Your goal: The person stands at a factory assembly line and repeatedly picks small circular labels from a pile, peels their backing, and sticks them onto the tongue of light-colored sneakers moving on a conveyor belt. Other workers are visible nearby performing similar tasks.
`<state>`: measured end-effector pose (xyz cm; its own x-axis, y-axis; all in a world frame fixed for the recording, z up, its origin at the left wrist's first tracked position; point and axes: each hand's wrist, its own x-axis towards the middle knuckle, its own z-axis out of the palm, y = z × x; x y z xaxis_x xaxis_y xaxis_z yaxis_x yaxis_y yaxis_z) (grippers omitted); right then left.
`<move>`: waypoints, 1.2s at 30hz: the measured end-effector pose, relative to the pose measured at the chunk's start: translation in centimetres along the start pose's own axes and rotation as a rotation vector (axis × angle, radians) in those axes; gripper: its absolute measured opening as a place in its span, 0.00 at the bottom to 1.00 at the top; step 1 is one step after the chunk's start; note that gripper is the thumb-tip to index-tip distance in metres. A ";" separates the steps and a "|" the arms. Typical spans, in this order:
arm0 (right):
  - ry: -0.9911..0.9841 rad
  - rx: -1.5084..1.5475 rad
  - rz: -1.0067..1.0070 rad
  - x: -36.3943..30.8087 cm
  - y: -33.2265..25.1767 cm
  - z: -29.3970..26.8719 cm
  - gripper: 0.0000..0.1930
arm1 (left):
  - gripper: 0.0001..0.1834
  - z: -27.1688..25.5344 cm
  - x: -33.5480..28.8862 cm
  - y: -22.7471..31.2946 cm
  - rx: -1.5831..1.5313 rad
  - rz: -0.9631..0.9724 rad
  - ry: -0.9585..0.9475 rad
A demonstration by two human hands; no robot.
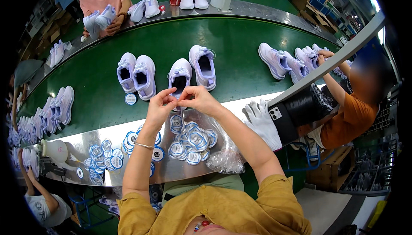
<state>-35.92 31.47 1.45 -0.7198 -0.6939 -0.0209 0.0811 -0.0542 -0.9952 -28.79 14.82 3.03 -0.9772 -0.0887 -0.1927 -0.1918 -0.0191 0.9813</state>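
Note:
My left hand [161,105] and my right hand [199,100] meet fingertip to fingertip, each closed in a pinch. What they hold is too small to make out; something thin and clear seems to hang just below the fingers. Right behind them stands a white and lilac sneaker [180,70], its heel partly hidden by my fingers. Its mate, another sneaker [203,65], is just to the right. Left of these stand two more sneakers [125,69], with a round blue and white tag [131,99] lying by their heels.
Piles of round tags [193,140] cover the metal ledge [167,172] below my wrists, beside a clear plastic bag [226,161]. White gloves [262,123] and a phone [275,113] lie right. More sneakers [274,59] line the green belt [231,37]; co-workers sit around it. A slanted post [330,59] rises right.

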 end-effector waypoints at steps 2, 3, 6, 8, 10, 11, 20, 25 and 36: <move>-0.005 -0.012 0.003 0.1 0.0 -0.1 0.05 | 0.24 -0.2 0.2 -0.5 -0.013 0.004 -0.009; 0.010 0.007 0.016 0.1 -0.1 0.0 0.05 | 0.24 -0.3 0.3 -0.5 -0.018 0.013 -0.001; 0.156 0.014 0.063 0.4 -0.3 -0.1 0.07 | 0.24 -1.2 1.2 -0.9 0.076 0.093 0.074; 0.374 -0.048 0.108 1.1 0.3 -0.6 0.10 | 0.26 -2.6 2.7 -1.8 0.288 0.209 0.207; 0.492 -0.288 0.049 2.1 1.9 -0.2 0.16 | 0.30 -3.1 4.6 -2.8 0.353 0.229 0.186; 0.537 -0.428 -0.023 2.7 2.4 0.4 0.16 | 0.31 -2.9 5.6 -3.3 0.328 0.265 0.153; 0.651 -0.465 -0.185 4.7 5.2 0.4 0.15 | 0.28 -2.9 6.9 -3.3 0.336 0.282 0.162; 0.541 -0.608 -0.219 4.3 4.5 0.6 0.10 | 0.22 -2.9 7.0 -4.1 0.371 0.401 0.208; 0.452 -0.818 -0.386 3.0 4.6 0.9 0.07 | 0.15 -1.0 5.3 -1.5 1.033 0.865 0.358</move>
<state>-37.13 28.52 -3.08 -0.8044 -0.3872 0.4506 -0.5879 0.4093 -0.6978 -33.64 13.41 0.54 -0.7727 0.0556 0.6323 0.3216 0.8931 0.3146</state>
